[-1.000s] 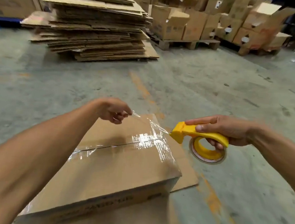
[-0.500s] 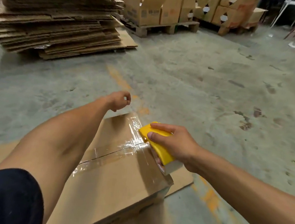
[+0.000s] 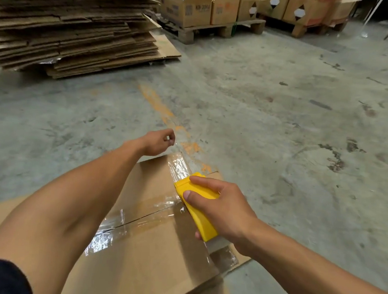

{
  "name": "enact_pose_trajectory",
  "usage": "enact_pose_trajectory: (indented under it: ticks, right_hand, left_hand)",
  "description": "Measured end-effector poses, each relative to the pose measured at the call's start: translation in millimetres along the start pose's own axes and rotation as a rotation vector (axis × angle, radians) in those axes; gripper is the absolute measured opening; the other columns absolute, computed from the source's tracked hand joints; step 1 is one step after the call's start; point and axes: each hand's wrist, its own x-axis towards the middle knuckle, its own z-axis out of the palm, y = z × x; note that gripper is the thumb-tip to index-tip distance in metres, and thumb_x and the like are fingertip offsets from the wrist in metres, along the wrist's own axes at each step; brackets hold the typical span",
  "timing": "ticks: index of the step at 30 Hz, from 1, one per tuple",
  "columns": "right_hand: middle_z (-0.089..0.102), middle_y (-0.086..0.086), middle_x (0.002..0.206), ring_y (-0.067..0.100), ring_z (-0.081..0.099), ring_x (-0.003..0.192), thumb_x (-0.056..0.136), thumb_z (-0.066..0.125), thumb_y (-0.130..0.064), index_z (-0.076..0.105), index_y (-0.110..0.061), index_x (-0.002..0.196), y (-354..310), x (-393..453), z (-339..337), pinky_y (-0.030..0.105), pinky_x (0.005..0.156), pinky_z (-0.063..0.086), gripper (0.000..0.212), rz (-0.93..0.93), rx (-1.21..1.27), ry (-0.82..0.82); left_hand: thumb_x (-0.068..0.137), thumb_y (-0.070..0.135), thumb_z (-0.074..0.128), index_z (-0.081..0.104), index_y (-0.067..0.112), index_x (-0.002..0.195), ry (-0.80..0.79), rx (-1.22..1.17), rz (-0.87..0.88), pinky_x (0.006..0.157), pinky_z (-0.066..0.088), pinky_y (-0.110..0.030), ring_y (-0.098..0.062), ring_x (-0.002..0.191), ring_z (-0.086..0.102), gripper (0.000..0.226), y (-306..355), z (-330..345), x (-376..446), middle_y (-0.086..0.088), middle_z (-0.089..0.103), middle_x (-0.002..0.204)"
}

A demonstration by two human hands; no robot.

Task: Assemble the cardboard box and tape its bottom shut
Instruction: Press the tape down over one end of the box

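Yellow tape dispenser [image 3: 197, 207], gripped by right hand [image 3: 225, 209], apparently touches box [image 3: 147, 254].

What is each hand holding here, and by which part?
Right hand grips the yellow tape dispenser around its body. Left hand pinches the clear tape's free end.

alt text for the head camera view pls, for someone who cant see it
A person's right hand presses a yellow tape dispenser onto a cardboard box on a concrete floor, while the left hand pinches the end of a clear tape strip past the box's far edge. Flattened cardboard and boxes on pallets sit behind.
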Motion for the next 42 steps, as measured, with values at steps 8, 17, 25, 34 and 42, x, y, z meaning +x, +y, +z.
enact_pose_trajectory:
  ticks: [8,17,25,34,42]
  right_hand:
    - [0.059,0.003,0.121,0.038,0.07,0.062,0.077,0.082,-0.033,0.072,-0.038,0.116,-0.9,1.7,0.9,0.053,0.053,0.061,0.04,0.001,0.011,0.002]
    - [0.058,0.0,0.122,0.035,0.07,0.069,0.076,0.083,-0.035,0.072,-0.038,0.116,-1.1,1.0,1.9,0.051,0.053,0.061,0.041,-0.012,-0.02,-0.001]
    - [0.061,0.001,0.118,0.038,0.07,0.058,0.076,0.082,-0.037,0.072,-0.041,0.114,0.6,1.8,2.8,0.053,0.054,0.061,0.039,-0.034,-0.033,0.024]
    - [0.065,0.01,0.116,0.032,0.064,0.057,0.075,0.083,-0.033,0.072,-0.034,0.115,1.9,6.2,1.5,0.044,0.052,0.06,0.041,-0.018,-0.014,-0.003]
    - [0.064,0.018,0.113,0.032,0.061,0.056,0.08,0.081,-0.024,0.072,-0.031,0.115,1.2,-10.6,-5.7,0.035,0.047,0.055,0.036,-0.025,-0.004,-0.002]
  left_hand:
    - [0.1,0.026,0.039,0.055,0.026,0.103,-0.017,0.044,-0.056,0.1,0.034,-0.037,-0.032,0.112,0.049,0.016,-3.1,13.2,3.1,-0.008,0.063,0.114]
    - [0.097,0.039,0.048,0.059,0.03,0.11,-0.088,-0.193,-0.171,0.099,0.044,-0.04,-0.026,0.108,0.055,0.019,-5.0,19.4,-6.1,-0.011,0.057,0.127]
    - [0.096,0.028,0.049,0.051,0.021,0.14,0.477,-0.315,-0.096,0.099,0.047,-0.04,-0.028,0.111,0.064,0.045,-2.5,23.6,-21.5,-0.011,0.07,0.115]
    - [0.098,0.053,0.019,0.063,0.028,0.129,0.144,-0.115,0.004,0.103,0.041,-0.042,-0.03,0.124,0.054,0.06,14.3,37.2,-46.4,-0.009,0.065,0.13]
    - [0.094,0.056,0.023,0.06,0.032,0.124,0.167,0.124,-0.017,0.095,0.046,-0.048,-0.038,0.117,0.056,0.053,11.8,46.2,-41.5,-0.012,0.063,0.129]
